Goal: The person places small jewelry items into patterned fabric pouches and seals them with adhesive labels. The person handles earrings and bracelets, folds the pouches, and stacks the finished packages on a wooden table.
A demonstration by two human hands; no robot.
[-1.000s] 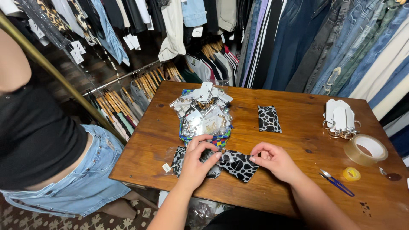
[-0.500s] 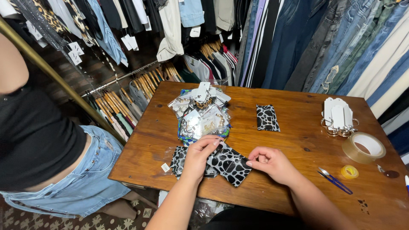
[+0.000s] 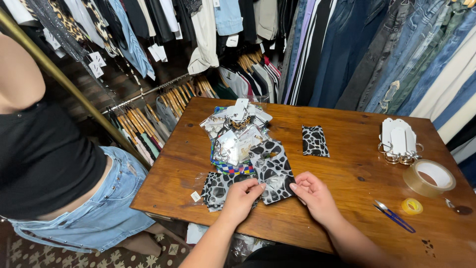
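On the brown wooden table, both hands pinch one black-and-white spotted fabric pouch.
I keep left hand and right hand pinching opposite edges evenly.

Black-and-white cow-print pouch in clear wrap, lifted off the bench.
Tilted, lower edge pinched between both hands; a similar packet lies flat under the left hand.
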